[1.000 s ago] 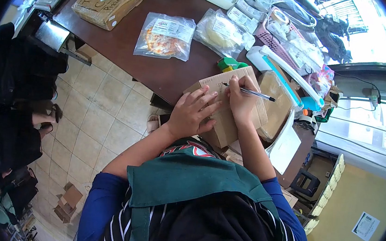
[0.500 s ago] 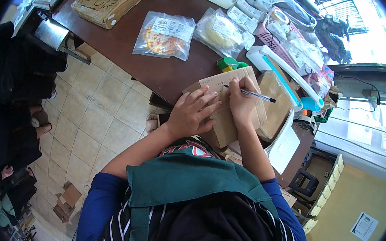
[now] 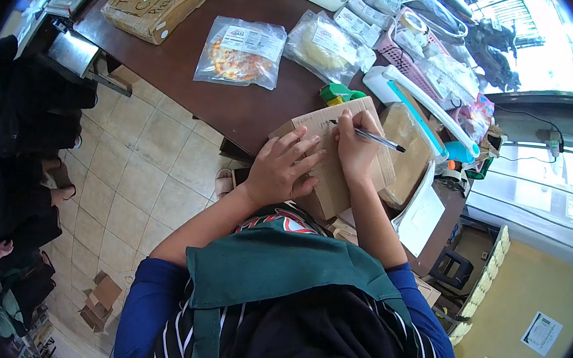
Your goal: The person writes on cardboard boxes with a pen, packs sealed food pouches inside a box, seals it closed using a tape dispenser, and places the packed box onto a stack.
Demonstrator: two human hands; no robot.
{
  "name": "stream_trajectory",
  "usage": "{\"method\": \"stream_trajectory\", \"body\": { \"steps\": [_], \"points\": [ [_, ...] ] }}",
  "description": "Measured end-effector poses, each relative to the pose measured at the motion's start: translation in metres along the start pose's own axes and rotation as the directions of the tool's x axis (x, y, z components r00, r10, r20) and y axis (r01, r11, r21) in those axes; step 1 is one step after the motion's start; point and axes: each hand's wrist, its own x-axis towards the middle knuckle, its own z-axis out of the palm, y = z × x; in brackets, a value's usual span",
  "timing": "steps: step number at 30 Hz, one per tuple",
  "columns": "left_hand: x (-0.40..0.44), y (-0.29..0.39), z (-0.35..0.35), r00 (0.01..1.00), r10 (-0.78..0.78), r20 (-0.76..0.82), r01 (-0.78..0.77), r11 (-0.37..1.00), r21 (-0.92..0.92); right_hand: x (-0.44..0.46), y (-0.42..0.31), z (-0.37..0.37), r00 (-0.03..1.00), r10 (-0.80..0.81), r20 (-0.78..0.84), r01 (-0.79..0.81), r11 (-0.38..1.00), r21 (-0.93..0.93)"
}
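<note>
- Cardboard box (image 3: pixel 330 191): near-right of the clear bag (image 3: pixel 242 40) holding a pizza (image 3: pixel 228 65).
- Left hand (image 3: pixel 277 171): lies spread on the box.
- Right hand (image 3: pixel 356 154): grips a pen (image 3: pixel 381 140).
- Pink basket (image 3: pixel 402 64): right of the bag, holds packets (image 3: pixel 407 40).

The worktop (image 3: pixel 238 109) is dark brown and smooth, with a straight edge. Left of the worktop, square beige tiles with darker joints cover the floor (image 3: pixel 136 164). Bright daylight enters through the window (image 3: pixel 565 43) beyond the worktop's far right corner, its glass partly washed out. To the worktop's right are a pale, see-through panel (image 3: pixel 540 196) crossed by horizontal bars and a yellowish wall (image 3: pixel 531 292) bearing a printed sheet (image 3: pixel 541 333).
</note>
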Motion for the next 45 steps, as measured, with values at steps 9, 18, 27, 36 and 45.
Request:
{"method": "stream_trajectory", "body": {
  "steps": [9,18,27,36,45],
  "points": [
    [-0.001,0.0,0.0,1.0,-0.001,0.01,0.001,1.0,-0.004,0.0,-0.006,-0.009,1.0,-0.004,0.011,0.004,1.0,0.005],
    [0.0,0.0,0.0,1.0,-0.007,-0.009,0.006,1.0,-0.016,0.004,-0.007,-0.007,0.997,0.017,0.07,-0.021,0.998,0.056],
    [0.001,0.001,-0.002,1.0,-0.007,0.019,0.007,1.0,-0.013,0.003,-0.004,-0.006,0.999,0.037,-0.005,-0.037,0.999,0.038],
    [0.002,0.001,-0.002,1.0,0.002,0.007,-0.002,1.0,0.007,0.005,0.0,-0.009,1.0,-0.005,-0.006,0.006,0.999,0.05],
    [0.001,0.001,-0.003,1.0,0.002,0.019,-0.002,1.0,0.002,0.013,0.009,-0.014,0.996,-0.054,0.064,0.053,0.998,0.026]
  ]
}}
